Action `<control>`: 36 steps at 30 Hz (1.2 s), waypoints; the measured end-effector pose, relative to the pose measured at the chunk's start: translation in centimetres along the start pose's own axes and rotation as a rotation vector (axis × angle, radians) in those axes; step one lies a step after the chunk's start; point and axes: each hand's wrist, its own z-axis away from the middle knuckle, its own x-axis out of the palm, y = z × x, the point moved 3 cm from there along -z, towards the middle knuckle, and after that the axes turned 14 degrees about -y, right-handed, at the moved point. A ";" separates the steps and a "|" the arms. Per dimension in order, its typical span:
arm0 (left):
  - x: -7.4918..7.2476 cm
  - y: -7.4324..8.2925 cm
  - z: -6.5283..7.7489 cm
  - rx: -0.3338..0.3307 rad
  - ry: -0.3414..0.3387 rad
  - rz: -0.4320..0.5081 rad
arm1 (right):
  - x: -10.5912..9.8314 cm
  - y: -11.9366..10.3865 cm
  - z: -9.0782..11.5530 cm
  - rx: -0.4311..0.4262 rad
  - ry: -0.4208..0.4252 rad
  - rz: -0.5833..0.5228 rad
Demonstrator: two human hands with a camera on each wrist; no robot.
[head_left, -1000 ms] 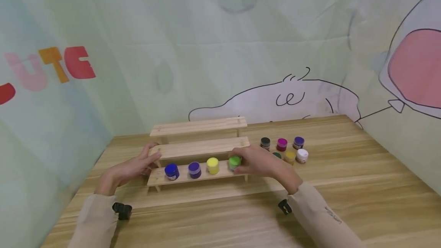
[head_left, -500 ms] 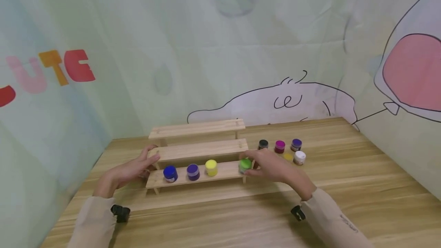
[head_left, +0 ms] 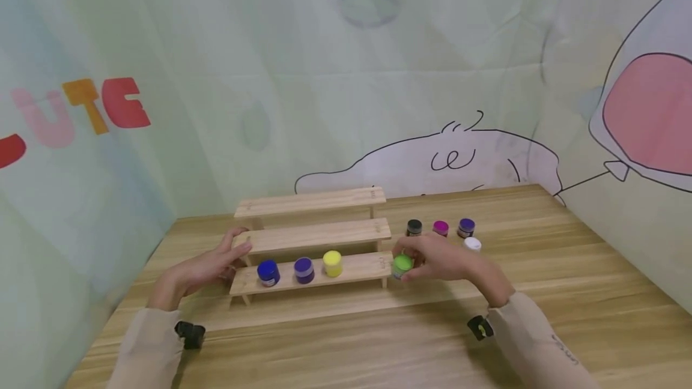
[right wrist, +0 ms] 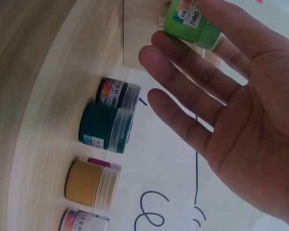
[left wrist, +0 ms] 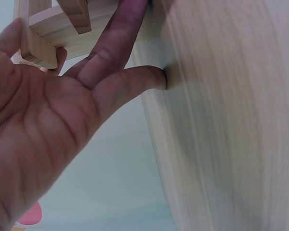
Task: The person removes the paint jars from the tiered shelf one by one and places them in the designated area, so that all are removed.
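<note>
In the head view my right hand [head_left: 440,257] pinches a light green paint jar [head_left: 402,265] just off the right end of the lowest tier of a three-tier wooden rack [head_left: 319,235]. The right wrist view shows the green jar [right wrist: 190,21] between thumb and fingers, the other fingers extended. My left hand [head_left: 208,266] grips the left end of the middle tier. Its lower fingers [left wrist: 144,79] reach down to the tabletop in the left wrist view. A blue jar [head_left: 268,272], a purple jar [head_left: 304,270] and a yellow jar [head_left: 332,263] stand upright on the lowest tier.
Right of the rack stand a black jar [head_left: 414,227], a magenta jar [head_left: 440,228], a violet jar [head_left: 466,227] and a white jar [head_left: 473,244]. A dark green jar [right wrist: 98,126] and an ochre jar [right wrist: 82,183] show in the right wrist view. A printed curtain [head_left: 270,89] hangs behind the table.
My right hand has carried the light green jar rightward, from over the lowest tier to beyond its right end. The left hand has stayed on the rack.
</note>
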 end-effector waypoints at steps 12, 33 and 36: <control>0.0 0.0 0.1 -0.002 0.004 -0.004 | 0.0 1.8 0.2 0.026 -0.039 -0.076; -0.1 0.0 0.1 -0.009 -0.005 0.002 | 0.7 2.9 0.3 0.178 -0.106 -0.050; -0.1 0.0 0.1 -0.009 -0.004 -0.001 | 0.7 2.8 0.2 0.192 -0.112 -0.035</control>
